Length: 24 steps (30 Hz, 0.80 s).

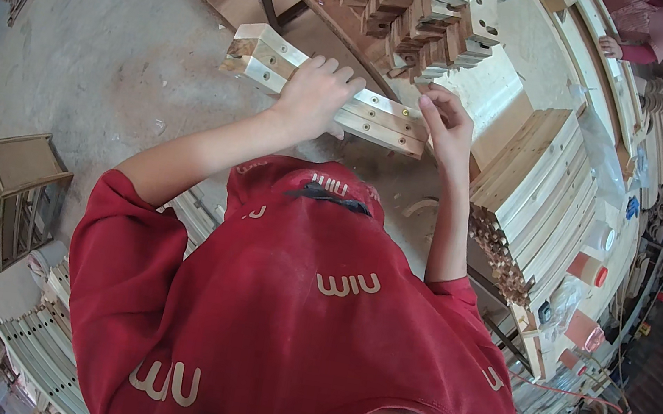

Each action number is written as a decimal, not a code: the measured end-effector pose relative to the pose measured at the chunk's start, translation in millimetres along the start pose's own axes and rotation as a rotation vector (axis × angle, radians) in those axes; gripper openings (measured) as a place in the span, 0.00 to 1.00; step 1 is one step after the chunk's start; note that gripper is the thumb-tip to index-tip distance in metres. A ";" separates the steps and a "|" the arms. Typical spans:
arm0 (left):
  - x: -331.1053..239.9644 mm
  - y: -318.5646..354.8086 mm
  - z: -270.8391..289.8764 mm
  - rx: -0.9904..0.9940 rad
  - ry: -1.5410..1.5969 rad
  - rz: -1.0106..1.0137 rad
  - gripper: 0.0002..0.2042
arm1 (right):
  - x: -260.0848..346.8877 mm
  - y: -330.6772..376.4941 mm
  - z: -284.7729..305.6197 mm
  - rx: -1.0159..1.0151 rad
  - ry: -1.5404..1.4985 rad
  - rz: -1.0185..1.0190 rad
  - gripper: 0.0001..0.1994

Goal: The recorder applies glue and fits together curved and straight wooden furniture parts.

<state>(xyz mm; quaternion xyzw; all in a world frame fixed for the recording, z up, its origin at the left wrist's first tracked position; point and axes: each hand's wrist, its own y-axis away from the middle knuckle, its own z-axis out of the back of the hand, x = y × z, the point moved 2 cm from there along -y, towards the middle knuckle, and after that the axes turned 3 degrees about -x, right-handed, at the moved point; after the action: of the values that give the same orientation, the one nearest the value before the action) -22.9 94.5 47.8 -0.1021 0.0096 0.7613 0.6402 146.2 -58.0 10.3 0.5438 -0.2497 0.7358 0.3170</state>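
My left hand (pixel 316 93) grips two pale wooden bars (pixel 261 59) held together side by side, each with small holes along its face. The bars run from upper left to lower right in front of my red shirt. My right hand (pixel 446 126) is at the right end of the bars, fingers pinched together near the end face; whether it holds a small part I cannot tell. A stack of similar drilled wooden pieces (pixel 429 16) lies on the workbench just beyond the hands.
Long pale wooden slats (pixel 540 187) are piled at the right beside a bench edge with a red-capped bottle (pixel 588 268). A small wooden cabinet frame (pixel 22 186) stands on the concrete floor at left. Another person's hand (pixel 611 47) is at the top right.
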 end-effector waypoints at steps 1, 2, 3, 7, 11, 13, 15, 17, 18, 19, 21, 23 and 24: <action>-0.6 -1.7 0.6 -0.002 -0.003 -0.014 0.35 | -2.4 -1.2 0.2 -0.015 -0.002 0.002 0.11; -1.3 -2.1 1.7 -0.014 -0.003 -0.012 0.34 | -7.9 -2.0 0.2 -0.033 -0.005 0.005 0.11; -2.0 -1.8 2.8 -0.027 -0.002 -0.012 0.32 | -13.5 -3.7 1.7 -0.053 -0.009 0.008 0.10; 1.6 5.7 5.8 -0.075 0.044 0.017 0.34 | -34.9 -37.4 27.9 -0.448 0.058 0.008 0.09; 2.6 8.0 6.7 -0.044 0.073 0.045 0.34 | -54.5 -74.6 44.3 -0.485 0.410 -0.160 0.13; 3.1 9.5 4.7 -0.036 0.069 0.039 0.34 | -57.7 -89.8 38.1 -0.456 0.517 -0.335 0.17; 3.1 9.1 5.5 -0.031 0.070 0.051 0.34 | -61.5 -104.3 36.1 -0.462 0.527 -0.349 0.17; 3.1 8.9 5.2 -0.029 0.065 0.041 0.34 | -69.8 -120.6 34.1 -0.448 0.579 -0.324 0.17; 3.2 7.9 4.3 -0.027 0.069 0.044 0.34 | -74.2 -127.7 36.7 -0.459 0.570 -0.326 0.17; 4.1 8.3 2.8 -0.032 0.059 0.046 0.34 | -74.9 -132.7 35.3 -0.385 0.598 -0.325 0.15; 4.2 8.8 3.0 -0.008 0.063 0.067 0.35 | -76.7 -140.0 34.5 -0.318 0.616 -0.326 0.14; 3.5 7.7 3.9 0.015 0.072 0.090 0.36 | -76.3 -143.6 37.0 -0.282 0.607 -0.403 0.14; 3.7 6.4 4.6 0.028 0.068 0.098 0.36 | -81.4 -148.1 39.2 -0.289 0.600 -0.406 0.14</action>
<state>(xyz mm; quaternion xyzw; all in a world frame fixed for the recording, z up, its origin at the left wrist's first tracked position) -30.4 97.7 51.0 -0.1184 0.0472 0.7877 0.6028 297.6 -2.0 -53.3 0.2927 -0.1343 0.7415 0.5886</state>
